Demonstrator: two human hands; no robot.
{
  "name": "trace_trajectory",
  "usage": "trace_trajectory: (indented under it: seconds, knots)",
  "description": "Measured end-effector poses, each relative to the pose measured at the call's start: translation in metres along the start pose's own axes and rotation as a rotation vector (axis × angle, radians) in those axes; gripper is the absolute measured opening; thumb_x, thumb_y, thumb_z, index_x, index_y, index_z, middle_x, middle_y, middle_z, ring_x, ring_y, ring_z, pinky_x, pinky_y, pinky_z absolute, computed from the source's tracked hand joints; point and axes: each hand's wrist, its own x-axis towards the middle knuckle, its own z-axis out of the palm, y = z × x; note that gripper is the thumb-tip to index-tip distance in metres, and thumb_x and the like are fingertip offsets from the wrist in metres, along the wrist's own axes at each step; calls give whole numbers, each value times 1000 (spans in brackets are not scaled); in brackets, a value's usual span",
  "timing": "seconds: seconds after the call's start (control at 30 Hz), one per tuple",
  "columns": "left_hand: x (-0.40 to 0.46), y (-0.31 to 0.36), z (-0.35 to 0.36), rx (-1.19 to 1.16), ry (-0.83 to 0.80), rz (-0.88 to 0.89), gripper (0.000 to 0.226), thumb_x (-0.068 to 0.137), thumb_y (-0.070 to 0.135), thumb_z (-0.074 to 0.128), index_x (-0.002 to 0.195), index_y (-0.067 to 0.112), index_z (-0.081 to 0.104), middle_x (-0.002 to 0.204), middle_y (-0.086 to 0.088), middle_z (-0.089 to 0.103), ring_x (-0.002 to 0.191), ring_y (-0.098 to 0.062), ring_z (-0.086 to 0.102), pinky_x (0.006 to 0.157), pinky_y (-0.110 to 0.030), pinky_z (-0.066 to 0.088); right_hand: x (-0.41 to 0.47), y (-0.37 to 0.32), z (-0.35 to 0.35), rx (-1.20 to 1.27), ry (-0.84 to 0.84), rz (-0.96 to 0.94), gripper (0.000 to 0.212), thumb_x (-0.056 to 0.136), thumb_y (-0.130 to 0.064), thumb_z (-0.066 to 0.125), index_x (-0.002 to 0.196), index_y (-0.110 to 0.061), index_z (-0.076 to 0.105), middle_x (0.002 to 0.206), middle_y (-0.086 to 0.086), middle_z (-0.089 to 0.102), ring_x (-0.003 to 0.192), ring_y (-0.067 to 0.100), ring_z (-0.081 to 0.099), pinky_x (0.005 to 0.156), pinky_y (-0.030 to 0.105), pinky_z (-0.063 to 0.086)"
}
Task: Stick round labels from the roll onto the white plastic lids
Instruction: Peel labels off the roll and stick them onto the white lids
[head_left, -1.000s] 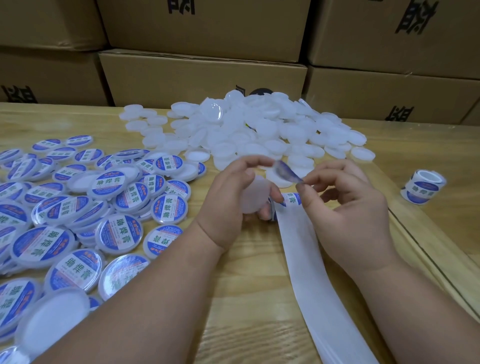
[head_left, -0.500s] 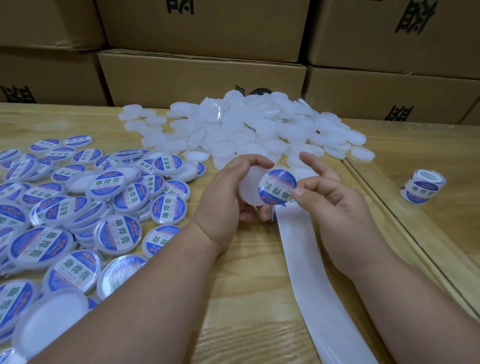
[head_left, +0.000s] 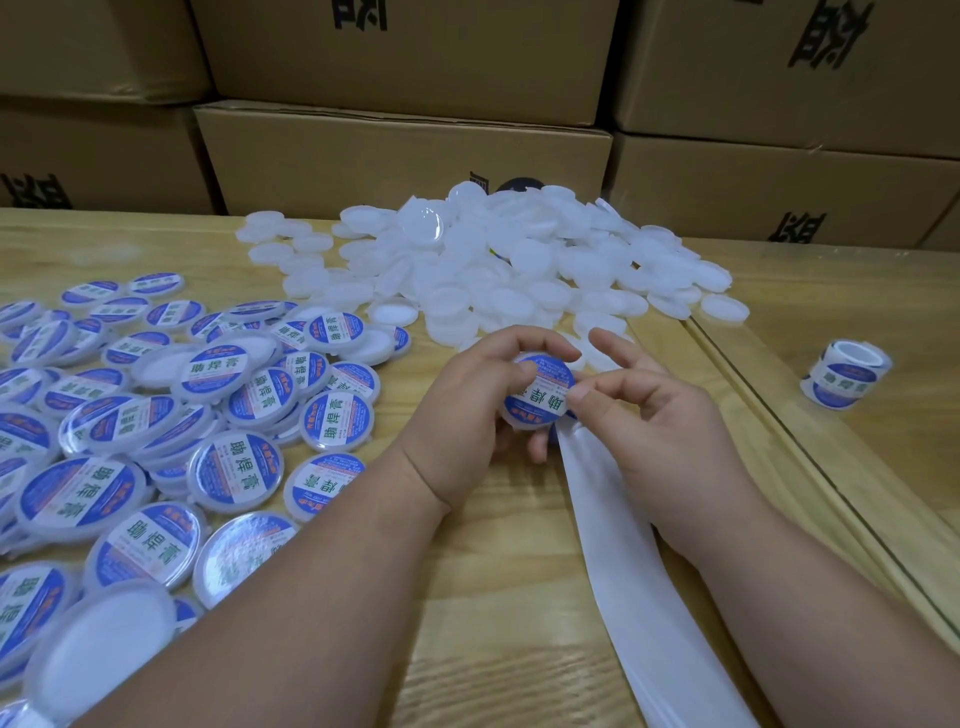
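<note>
Since 0.5 s ago, the round label (head_left: 540, 388) has gone from hanging off the right hand's fingertips to lying on the white lid (head_left: 519, 423) held by the left hand (head_left: 467, 415). That grip is closed around the lid's rim, thumb on top. The right hand (head_left: 660, 436) presses the label's edge at 3 o'clock, fingers loosely spread and holding nothing. Labelled lids (head_left: 156, 441) crowd the counter (head_left: 493, 571) at 9 o'clock; a large heap of bare lids (head_left: 519, 270) waits at 12 o'clock, so much is left. Empty backing strip (head_left: 639, 597) trails toward 5 o'clock; a label roll (head_left: 844, 380) sits at 3 o'clock.
</note>
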Motion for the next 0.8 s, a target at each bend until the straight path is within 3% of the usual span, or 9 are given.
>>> trace_trajectory:
  seconds: [0.17,0.4,0.53,0.63,0.7,0.8]
  knots:
    - [-2,0,1,-31,-5,2,33,82,17,42,89,28,73,90,-13,73,47,-21,55,44,-15,40,0,2,-1,22,-4,-9,26,90,-16,72,70,-31,80,135,-5,64,137,-14,37,117,41,35]
    - [-2,-1,3,-58,12,1,29,84,16,43,93,19,70,85,-11,73,46,-18,56,42,-15,41,1,4,-1,7,-11,-23,28,91,-15,71,69,-31,80,132,-5,66,136,-14,38,117,40,34]
    - [-1,0,2,-35,25,-1,30,83,14,42,92,20,70,90,-15,73,46,-21,54,43,-15,41,1,4,0,2,-16,-37,30,91,-14,70,69,-31,80,110,-21,74,134,-16,40,114,31,35]
    - [-1,0,2,-11,45,5,35,84,2,38,93,17,68,93,-21,72,46,-21,53,45,-15,42,1,5,0,-11,-21,-53,28,92,-15,70,71,-30,81,107,-33,70,133,-16,40,113,29,34]
    - [-1,0,2,7,65,7,42,86,-9,32,95,15,66,92,-19,73,45,-19,53,45,-15,42,2,7,0,-1,-13,-56,27,93,-15,69,73,-29,81,108,-29,72,133,-15,42,115,33,34]
    - [-1,0,3,35,112,-2,45,85,-11,30,99,15,64,94,-12,76,45,-16,54,45,-14,42,2,9,2,6,41,-39,28,93,-15,68,77,-33,82,126,-14,69,133,-14,43,117,38,36]
